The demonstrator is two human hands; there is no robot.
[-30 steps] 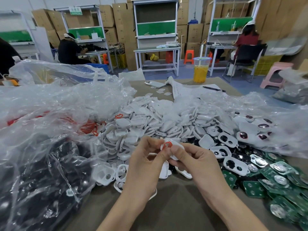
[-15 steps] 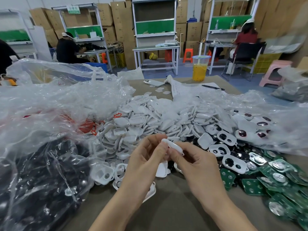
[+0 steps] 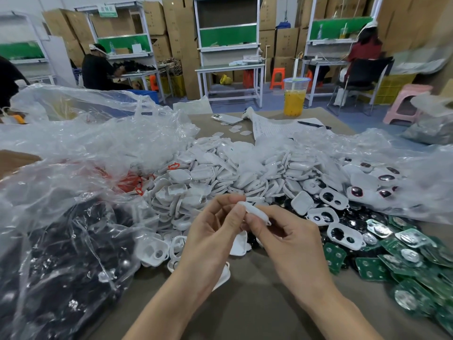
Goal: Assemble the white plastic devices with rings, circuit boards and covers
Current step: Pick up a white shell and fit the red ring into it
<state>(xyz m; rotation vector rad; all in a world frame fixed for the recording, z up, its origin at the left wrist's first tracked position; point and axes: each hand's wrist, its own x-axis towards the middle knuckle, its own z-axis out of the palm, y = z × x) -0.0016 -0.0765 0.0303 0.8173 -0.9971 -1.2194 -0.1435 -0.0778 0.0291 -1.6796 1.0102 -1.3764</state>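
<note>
Bags of clear crinkled plastic (image 3: 61, 241) holding dark parts slump on the left of the brown bench (image 3: 245, 310), with thin orange plastic rings (image 3: 137, 185) at their edge. Mid-bench lies a heap of white plastic shells (image 3: 220, 173). In front of it, the left hand (image 3: 208, 239) and right hand (image 3: 291, 241) together pinch one small white plastic device (image 3: 257, 213), fingers curled at its ends. Green circuit boards (image 3: 392, 261) spread at the right.
</note>
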